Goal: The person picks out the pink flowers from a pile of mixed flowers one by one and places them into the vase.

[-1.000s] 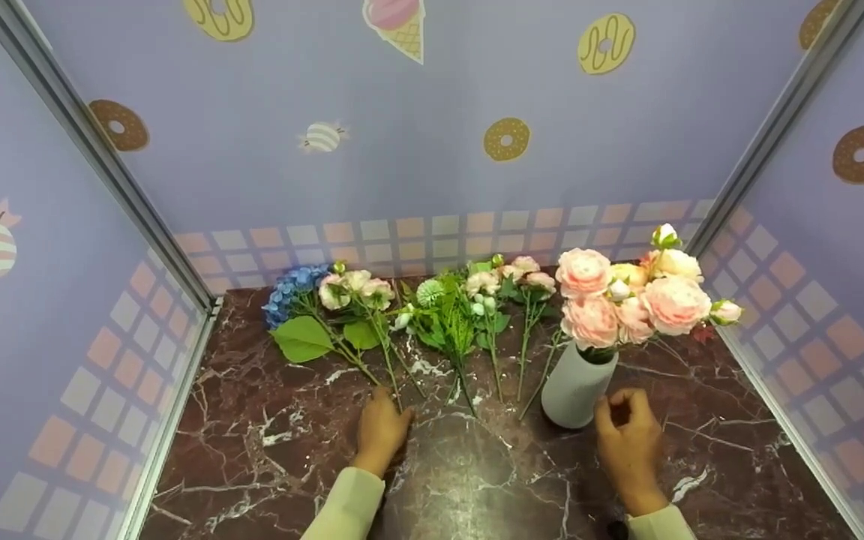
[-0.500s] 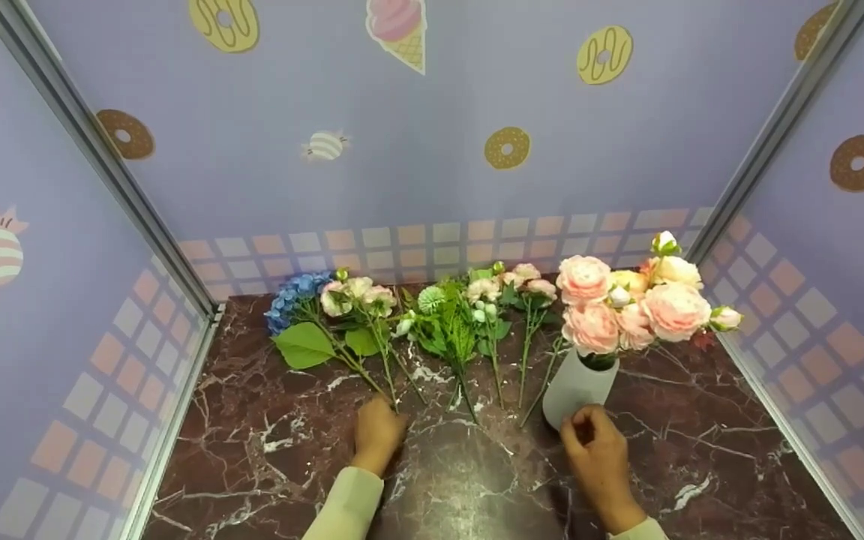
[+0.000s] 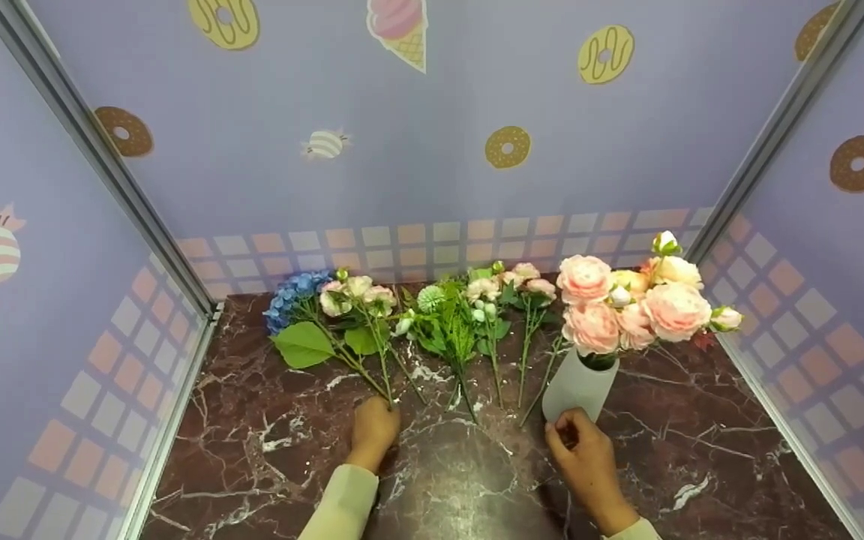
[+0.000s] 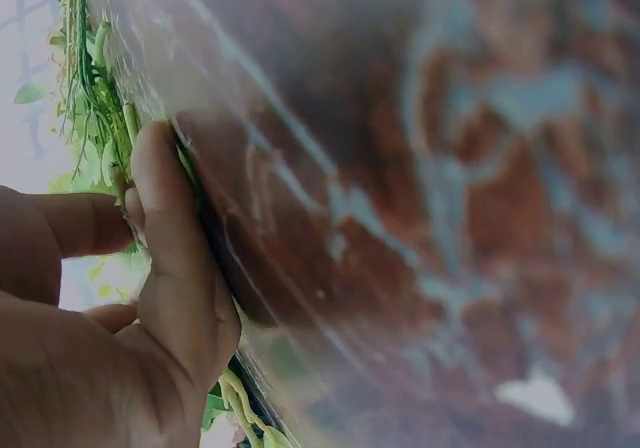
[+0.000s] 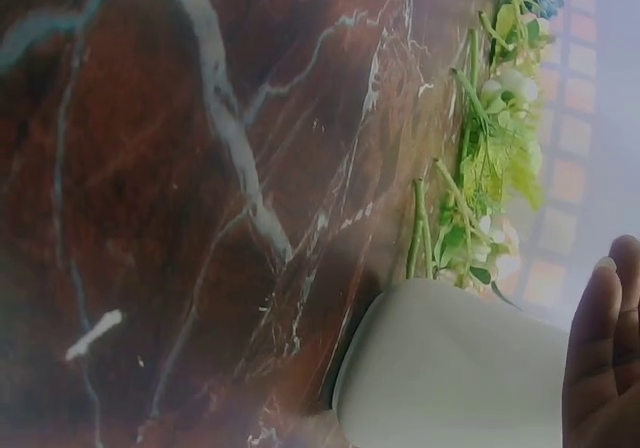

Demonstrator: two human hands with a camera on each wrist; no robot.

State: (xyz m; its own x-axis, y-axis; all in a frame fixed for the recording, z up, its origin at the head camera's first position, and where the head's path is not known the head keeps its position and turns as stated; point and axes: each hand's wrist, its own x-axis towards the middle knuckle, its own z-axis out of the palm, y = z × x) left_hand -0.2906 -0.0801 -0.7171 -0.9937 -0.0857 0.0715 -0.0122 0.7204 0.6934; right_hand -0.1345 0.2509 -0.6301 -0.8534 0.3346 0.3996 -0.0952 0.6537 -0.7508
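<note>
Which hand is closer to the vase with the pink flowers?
The right hand. It is just in front of the vase, near its base; whether they touch is unclear. The left hand is farther off to the left, at the lower ends of the leftmost stems.

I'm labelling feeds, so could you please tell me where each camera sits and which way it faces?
Head: on the head, facing forward and down at flowers and vase; left hand, right hand and sleeves show.
Left wrist: on that wrist, facing across the table to greenery; left hand shows.
Right wrist: on that wrist, facing across the table to vase and flowers; right hand shows partly.
Shared: head and right wrist both show the vase.
</note>
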